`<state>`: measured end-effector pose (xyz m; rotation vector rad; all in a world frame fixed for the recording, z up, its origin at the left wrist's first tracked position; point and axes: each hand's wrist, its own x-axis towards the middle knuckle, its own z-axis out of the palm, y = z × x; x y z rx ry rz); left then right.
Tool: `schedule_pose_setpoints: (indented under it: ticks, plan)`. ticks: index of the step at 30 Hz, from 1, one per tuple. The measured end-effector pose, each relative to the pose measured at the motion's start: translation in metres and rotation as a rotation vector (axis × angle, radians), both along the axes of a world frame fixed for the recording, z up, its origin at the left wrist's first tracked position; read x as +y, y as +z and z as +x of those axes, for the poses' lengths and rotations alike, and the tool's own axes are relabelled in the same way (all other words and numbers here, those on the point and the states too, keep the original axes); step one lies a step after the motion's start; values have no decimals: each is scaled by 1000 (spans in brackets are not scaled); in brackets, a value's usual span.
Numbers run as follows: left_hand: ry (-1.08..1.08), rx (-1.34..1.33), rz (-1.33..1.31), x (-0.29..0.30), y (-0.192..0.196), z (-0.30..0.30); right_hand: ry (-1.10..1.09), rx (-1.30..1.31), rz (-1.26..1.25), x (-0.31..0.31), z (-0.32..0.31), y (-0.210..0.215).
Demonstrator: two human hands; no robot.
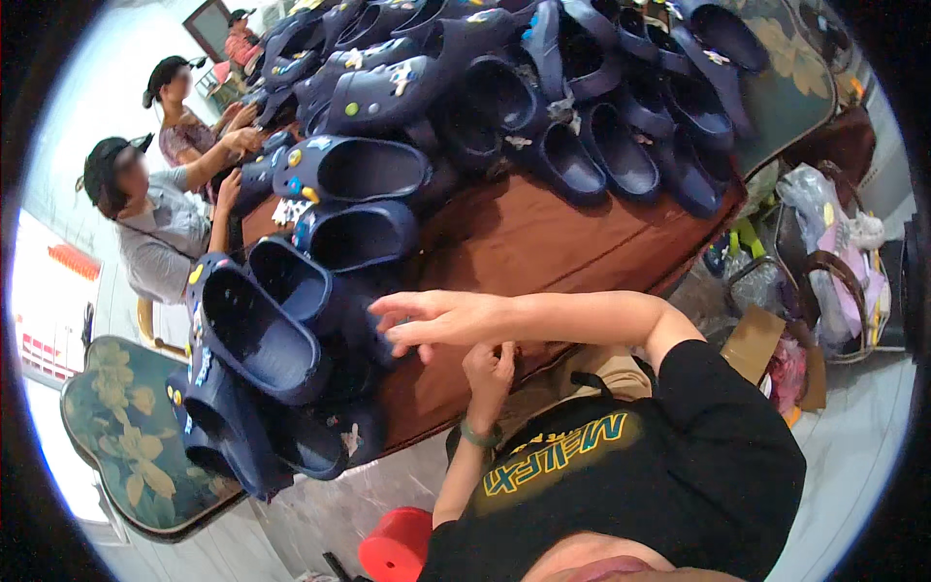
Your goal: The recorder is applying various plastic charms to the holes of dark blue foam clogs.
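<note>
My right hand point(427, 322) reaches across to the left with its fingers apart and nothing visible in them. It is above the brown table cover, beside a cluster of navy clogs. Closest to it on the left are a large clog point(254, 335) and a smaller one point(291, 281), both showing their open tops. My left hand point(489, 376), a green band round its wrist, is closed near the table's front edge, below my right forearm. Whatever its curled fingers hold, if anything, is hidden. Several clogs carry small colourful charms, like this one point(373, 173).
A big pile of navy clogs point(504, 92) covers the far side of the brown-covered table point(529, 228). Two people point(160, 209) work at the left edge. A red stool point(396, 543) stands below the table. Bags and a cardboard box point(754, 341) lie at right.
</note>
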<state>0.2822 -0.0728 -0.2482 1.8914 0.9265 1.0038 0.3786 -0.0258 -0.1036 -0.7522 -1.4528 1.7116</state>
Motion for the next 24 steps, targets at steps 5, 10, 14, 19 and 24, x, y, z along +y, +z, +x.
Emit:
schedule_pose_setpoints:
  ticks: [5,10,14,19,24]
  plan:
    - [73,35,-130,-4,7,6,-300,-12,-189,-35,99,-11]
    - [64,4,-75,-4,-2,5,-788,50,-233,-50,222,-34]
    - [94,1,-54,-5,7,11,-1225,-68,56,-56,331,4]
    - [128,29,-20,-3,7,13,-1500,-405,385,-11,421,48]
    - [171,94,66,-2,4,16,-1595,-1462,879,70,419,53]
